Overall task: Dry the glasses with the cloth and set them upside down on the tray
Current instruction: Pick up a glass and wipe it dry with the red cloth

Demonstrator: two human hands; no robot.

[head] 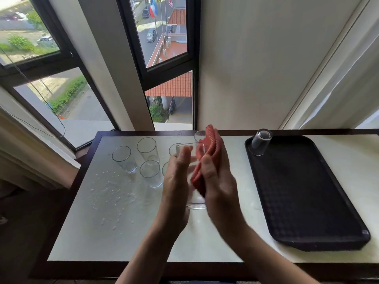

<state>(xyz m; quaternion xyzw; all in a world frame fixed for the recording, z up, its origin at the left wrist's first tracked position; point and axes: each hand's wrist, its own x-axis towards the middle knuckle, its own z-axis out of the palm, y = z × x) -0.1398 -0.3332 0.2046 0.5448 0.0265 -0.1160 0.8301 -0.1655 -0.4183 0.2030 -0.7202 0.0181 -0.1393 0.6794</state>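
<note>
At frame centre the left hand grips a glass; the right hand clasps the cloth against it. Right of them, the tray carries one upturned glass.

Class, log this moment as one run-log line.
step: drying | left hand: holds clear tall glass | right hand: holds folded red cloth against it | black rectangular tray: one upside-down glass | table: upright glasses

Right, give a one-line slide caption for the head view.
Left hand holds a glass while the right hand wipes it with a red cloth; an upturned glass stands on the tray.
</note>
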